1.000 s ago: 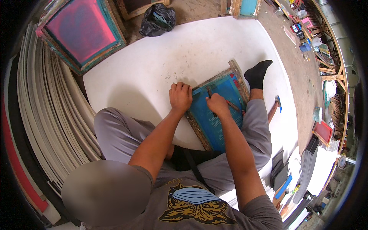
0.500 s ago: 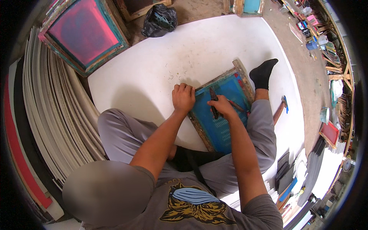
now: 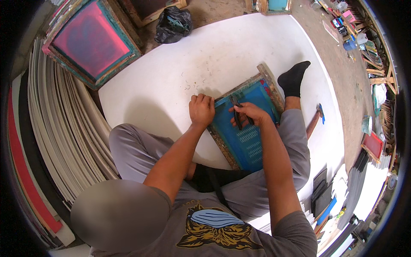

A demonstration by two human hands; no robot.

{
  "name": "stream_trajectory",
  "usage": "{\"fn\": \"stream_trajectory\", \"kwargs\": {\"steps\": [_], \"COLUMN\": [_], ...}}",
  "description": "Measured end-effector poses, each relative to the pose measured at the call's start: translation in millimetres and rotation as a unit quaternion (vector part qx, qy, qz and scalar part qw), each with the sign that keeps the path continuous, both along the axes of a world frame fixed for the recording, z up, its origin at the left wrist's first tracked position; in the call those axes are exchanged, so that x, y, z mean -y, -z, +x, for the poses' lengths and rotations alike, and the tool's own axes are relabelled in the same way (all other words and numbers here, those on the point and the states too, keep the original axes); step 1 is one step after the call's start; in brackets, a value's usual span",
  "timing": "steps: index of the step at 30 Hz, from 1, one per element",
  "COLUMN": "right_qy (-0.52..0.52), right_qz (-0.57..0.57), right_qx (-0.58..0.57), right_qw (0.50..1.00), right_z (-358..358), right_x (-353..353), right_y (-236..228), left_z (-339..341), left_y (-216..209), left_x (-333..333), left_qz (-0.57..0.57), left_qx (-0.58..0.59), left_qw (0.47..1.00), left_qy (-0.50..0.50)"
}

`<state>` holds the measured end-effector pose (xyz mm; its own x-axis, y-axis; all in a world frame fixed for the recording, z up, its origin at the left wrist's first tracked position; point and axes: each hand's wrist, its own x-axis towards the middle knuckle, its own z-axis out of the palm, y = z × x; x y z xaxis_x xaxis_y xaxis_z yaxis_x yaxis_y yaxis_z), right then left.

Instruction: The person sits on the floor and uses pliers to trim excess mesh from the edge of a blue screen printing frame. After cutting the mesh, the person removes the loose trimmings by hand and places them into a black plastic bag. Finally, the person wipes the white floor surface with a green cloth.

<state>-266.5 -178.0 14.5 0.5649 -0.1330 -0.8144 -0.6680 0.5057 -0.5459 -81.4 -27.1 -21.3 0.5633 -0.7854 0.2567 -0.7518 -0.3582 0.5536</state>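
Note:
A screen-printing frame (image 3: pixel 224 147) with a worn wooden border and blue mesh lies tilted on the white sheet between my legs. My left hand (image 3: pixel 201 110) is closed over its upper left corner, fingers curled at the edge. In my right hand (image 3: pixel 252 115) is a pair of dark pliers (image 3: pixel 236 109), held over the upper part of the mesh. Their handles are spread apart, and the jaws point toward the frame's far edge. Whether the jaws touch the frame, I cannot tell. Pale zigzag marks show on the mesh below this hand.
Small scraps (image 3: pixel 196 82) lie beyond my left hand. A hammer (image 3: pixel 316 120) rests right of my leg. Stacked boards (image 3: pixel 64 120) line the left side, beside a pink screen frame (image 3: pixel 92 40). A black plastic bag (image 3: pixel 173 25) sits at the sheet's far edge.
My right hand has turned and its fingers have loosened, so the pliers' handles now stand apart. The red-handled tool seen beside it on the mesh is now hidden. My left hand stays at the corner.

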Motion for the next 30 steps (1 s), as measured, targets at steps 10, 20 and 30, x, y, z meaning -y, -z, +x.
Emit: {"fn": "stream_trajectory", "kwargs": {"steps": [10,20,30], "right_qy": [0.018,0.031,0.05], "right_qz": [-0.011,-0.181,-0.001], "right_qx": [-0.015,-0.054,0.023], "right_qw": [1.0,0.981,0.998], "right_z": [1,12,6], "right_x": [3,-26,-13], "right_y": [10,15,3], "left_z": [0,-1,0], "left_y": [1,-1,-1], "left_x": [0,2,0], "left_qz": [0.001,0.009,0.004], "left_qx": [-0.002,0.011,0.006], "left_qw": [1.0,1.0,1.0], "left_qy": [0.001,0.003,-0.001]}}
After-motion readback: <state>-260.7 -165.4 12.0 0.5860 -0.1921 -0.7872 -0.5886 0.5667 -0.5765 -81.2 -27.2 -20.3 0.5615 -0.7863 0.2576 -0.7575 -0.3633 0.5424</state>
